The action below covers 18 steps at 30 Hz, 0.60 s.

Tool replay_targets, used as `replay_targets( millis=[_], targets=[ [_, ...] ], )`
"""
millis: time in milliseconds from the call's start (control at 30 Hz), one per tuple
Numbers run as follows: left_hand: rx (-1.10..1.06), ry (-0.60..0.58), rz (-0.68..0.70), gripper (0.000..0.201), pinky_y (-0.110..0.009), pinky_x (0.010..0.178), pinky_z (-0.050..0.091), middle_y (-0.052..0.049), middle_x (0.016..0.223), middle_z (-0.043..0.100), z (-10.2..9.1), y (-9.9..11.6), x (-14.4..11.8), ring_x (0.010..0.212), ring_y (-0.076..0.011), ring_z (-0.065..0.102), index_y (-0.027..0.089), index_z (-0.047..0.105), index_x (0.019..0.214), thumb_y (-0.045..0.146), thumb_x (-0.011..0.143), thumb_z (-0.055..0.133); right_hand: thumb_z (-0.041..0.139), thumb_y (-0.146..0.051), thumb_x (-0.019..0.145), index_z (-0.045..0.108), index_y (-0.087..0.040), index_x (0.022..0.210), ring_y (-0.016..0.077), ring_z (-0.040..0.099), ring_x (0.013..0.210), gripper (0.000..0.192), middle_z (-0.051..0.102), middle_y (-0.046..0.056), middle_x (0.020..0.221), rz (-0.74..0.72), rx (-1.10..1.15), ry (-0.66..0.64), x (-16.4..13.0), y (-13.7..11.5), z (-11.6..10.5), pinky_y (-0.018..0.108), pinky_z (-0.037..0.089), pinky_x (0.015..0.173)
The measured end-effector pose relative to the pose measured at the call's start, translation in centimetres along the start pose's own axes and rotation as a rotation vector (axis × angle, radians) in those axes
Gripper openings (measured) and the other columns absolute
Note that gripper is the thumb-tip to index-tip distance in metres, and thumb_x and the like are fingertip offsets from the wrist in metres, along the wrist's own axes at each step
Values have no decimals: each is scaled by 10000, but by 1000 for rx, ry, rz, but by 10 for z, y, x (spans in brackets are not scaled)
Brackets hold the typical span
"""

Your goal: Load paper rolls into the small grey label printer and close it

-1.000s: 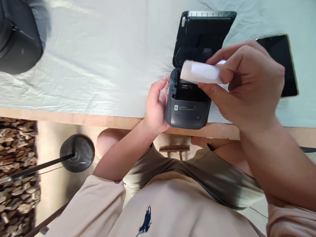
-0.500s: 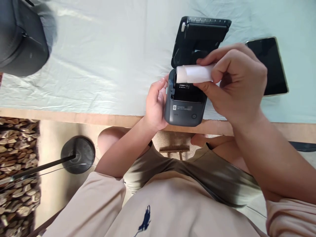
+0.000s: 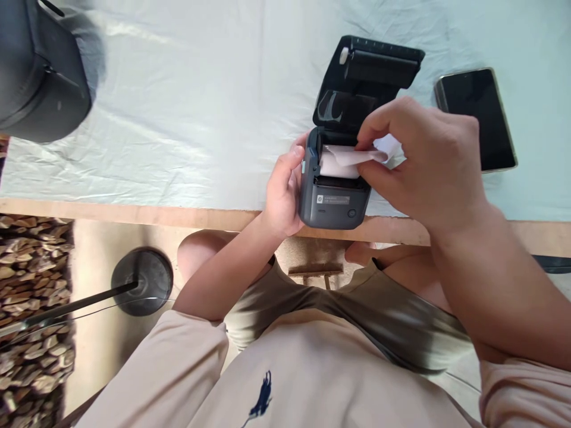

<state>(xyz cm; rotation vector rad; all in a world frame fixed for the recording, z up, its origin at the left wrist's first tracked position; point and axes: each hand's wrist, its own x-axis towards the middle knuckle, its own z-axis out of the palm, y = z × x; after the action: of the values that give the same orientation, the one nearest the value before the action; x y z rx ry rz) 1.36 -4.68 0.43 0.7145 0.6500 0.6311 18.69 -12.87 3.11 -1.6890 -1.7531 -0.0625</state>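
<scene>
My left hand (image 3: 285, 193) grips a dark grey portable label printer (image 3: 334, 213) by its left side, at the table's front edge. The printer's black lid (image 3: 363, 89) is tilted up and away from me. A white paper roll (image 3: 336, 165) sits inside the open compartment. Between thumb and fingertips, my right hand (image 3: 423, 157) pinches the loose end of the roll, which is pulled up over the compartment. Part of that strip shows behind my right fingers; the printer's right edge is partly hidden by the hand.
A smartphone (image 3: 484, 119) lies on the pale cloth (image 3: 200, 119) to the right. A dark bag or case (image 3: 40, 83) stands at the upper left. Below the table edge are a round black stand base (image 3: 141, 279) and stacked firewood (image 3: 33, 297).
The paper roll has gone from above the printer down into its compartment. My right hand now pinches the paper's loose end instead of the roll. The lid has shifted slightly right.
</scene>
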Motion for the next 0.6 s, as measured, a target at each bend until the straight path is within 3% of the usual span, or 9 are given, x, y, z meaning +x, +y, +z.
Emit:
replay_targets(
  millis=[200,333,467,600],
  targets=[
    [4,-3,36,261,-443,1242,599,-65,1130,833,1,3,2,1580,-309,629,268,690,1006,454,1020,507,628,-167,972,577,-302,961,205,687,838,145,719,-36,876,-176,1,41,-3,-12,-6,421,515,741],
    [-24,40,13,329,-393,1143,644,-90,1053,817,-1,5,1,1519,-336,675,254,680,961,552,1028,557,645,-251,1036,610,-283,981,211,731,972,73,764,-32,1016,-297,3,-34,-10,-19,-2,416,520,820],
    [-110,7,-97,387,-394,1100,661,-121,1066,813,-5,7,1,1461,-348,712,210,710,1025,543,1075,519,680,-415,1106,662,-255,974,215,727,1028,208,769,11,1053,-313,47,-31,-14,-20,3,419,526,895],
    [-185,-47,-171,373,-420,1103,661,-96,993,769,-7,10,1,1369,-329,755,202,669,978,489,1094,460,678,-261,1087,679,-256,929,196,726,988,158,760,2,988,-290,67,-14,-13,-18,5,384,559,882]
  ],
)
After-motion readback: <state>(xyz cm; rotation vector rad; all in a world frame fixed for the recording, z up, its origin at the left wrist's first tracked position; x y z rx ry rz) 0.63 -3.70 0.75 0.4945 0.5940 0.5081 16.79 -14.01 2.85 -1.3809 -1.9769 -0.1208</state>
